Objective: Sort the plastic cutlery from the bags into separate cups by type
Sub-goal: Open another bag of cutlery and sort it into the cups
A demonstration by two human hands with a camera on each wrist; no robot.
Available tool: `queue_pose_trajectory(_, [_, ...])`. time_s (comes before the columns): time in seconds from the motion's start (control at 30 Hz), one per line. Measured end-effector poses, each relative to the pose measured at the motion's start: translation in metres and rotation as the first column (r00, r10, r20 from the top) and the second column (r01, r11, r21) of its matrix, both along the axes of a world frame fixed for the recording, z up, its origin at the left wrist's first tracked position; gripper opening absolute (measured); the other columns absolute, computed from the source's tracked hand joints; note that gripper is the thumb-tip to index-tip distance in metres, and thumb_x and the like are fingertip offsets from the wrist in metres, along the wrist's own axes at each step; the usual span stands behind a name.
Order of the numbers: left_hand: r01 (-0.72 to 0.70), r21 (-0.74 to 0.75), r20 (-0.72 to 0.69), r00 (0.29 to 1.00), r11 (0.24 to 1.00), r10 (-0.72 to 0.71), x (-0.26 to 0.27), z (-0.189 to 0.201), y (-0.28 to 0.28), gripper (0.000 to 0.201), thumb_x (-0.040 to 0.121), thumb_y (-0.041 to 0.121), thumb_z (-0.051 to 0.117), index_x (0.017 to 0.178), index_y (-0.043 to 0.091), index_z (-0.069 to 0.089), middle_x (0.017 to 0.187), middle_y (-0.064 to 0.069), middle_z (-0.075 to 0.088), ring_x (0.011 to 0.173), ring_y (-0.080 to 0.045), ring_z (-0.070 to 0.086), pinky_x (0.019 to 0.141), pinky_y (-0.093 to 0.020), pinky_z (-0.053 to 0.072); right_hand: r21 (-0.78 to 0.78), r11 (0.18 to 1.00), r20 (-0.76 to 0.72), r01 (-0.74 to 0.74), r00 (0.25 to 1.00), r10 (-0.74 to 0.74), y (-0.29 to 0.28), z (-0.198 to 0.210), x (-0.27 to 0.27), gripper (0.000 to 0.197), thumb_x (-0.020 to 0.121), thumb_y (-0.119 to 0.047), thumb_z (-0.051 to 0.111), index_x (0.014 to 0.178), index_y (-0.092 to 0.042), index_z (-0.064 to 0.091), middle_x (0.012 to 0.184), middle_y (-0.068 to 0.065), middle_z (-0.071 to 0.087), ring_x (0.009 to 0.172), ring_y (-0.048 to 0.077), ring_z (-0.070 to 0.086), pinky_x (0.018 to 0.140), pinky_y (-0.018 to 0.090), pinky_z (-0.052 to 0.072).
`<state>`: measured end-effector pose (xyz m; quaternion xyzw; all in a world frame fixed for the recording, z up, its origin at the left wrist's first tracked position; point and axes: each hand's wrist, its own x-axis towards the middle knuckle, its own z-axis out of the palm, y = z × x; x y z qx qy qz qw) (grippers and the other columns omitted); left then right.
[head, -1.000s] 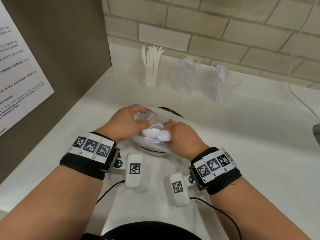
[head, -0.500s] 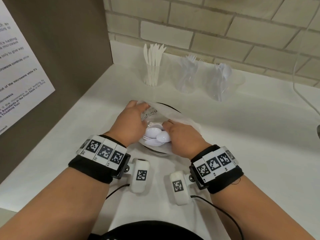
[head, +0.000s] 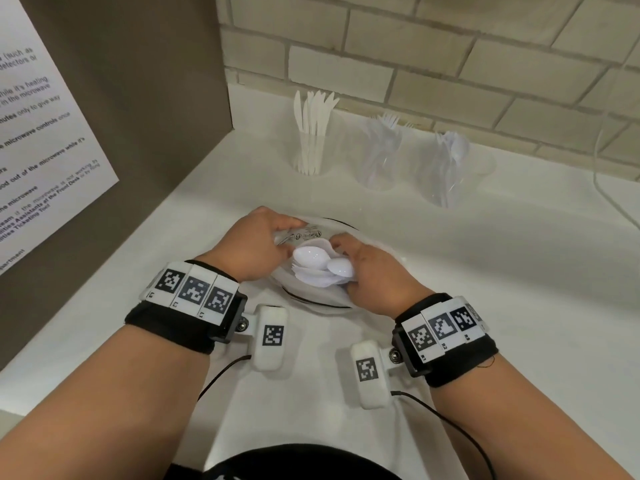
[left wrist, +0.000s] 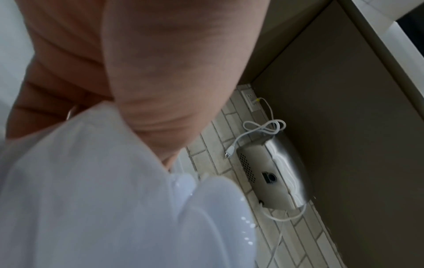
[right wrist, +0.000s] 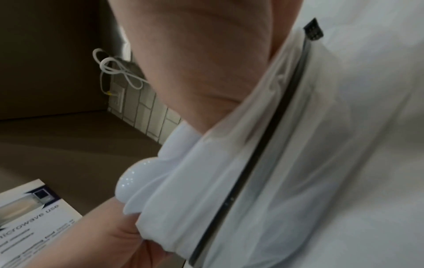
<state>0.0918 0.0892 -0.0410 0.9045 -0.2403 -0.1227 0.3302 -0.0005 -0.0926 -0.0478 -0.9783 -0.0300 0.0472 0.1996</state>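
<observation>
A clear zip bag (head: 313, 299) with a black zipper strip (right wrist: 263, 145) lies on the white counter, a bunch of white plastic spoons (head: 322, 266) sticking out of its mouth. My left hand (head: 263, 244) grips the bag's left side, and my right hand (head: 374, 271) grips the right side at the spoons. The bag film (left wrist: 80, 181) and spoon bowls (left wrist: 220, 208) fill the left wrist view. At the back stand three clear cups: knives (head: 313, 133), forks (head: 381, 150) and spoons (head: 450, 164).
A brown side panel with a printed microwave notice (head: 41, 161) rises at the left. A tiled wall (head: 450, 64) runs behind the cups. A white cable (head: 606, 188) hangs at the right. A metal appliance (left wrist: 273, 174) sits by the wall.
Both hands stay on the bag. The bag's mouth has been worked down a little, so the spoon bowls stand out of it more.
</observation>
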Motion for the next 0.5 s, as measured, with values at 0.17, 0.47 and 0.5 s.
queue_pose_trajectory(0.17, [0.063,-0.015,-0.041,0.997,0.998,-0.063,-0.004,0.001,-0.003,0.054,0.081,0.007,0.066,0.131,0.027,0.056,0.117,0.003,0.051,0.115,-0.013,0.05,0.09,-0.013,0.029,-0.052,0.998,-0.04,-0.027,0.999,0.025,-0.006,0.002,0.002,0.022,0.084,-0.015,0.06,0.105,-0.014,0.054,0.108,0.009,0.061,0.098,0.029,0.057,0.07,0.024,0.03])
queue_pose_trajectory(0.47, [0.137,0.047,0.056,0.989,0.989,-0.14,-0.005,0.008,-0.002,0.056,0.08,-0.002,0.053,0.128,0.027,0.057,0.105,-0.001,0.051,0.1,-0.017,0.053,0.08,-0.017,0.033,0.3,0.95,0.039,0.092,0.993,-0.109,-0.016,0.017,0.006,0.038,0.082,-0.01,0.068,0.118,-0.015,0.059,0.098,-0.001,0.064,0.086,0.016,0.058,0.066,0.005,0.04])
queue_pose_trajectory(0.5, [0.144,0.052,0.062,0.987,0.988,-0.147,-0.006,0.01,-0.002,0.06,0.078,-0.002,0.052,0.129,0.029,0.056,0.105,0.001,0.05,0.099,-0.015,0.053,0.08,-0.016,0.032,0.326,0.939,0.046,0.11,0.99,-0.131,-0.017,0.017,0.006,0.036,0.081,-0.009,0.069,0.116,-0.015,0.06,0.097,-0.001,0.064,0.085,0.016,0.057,0.065,0.003,0.039])
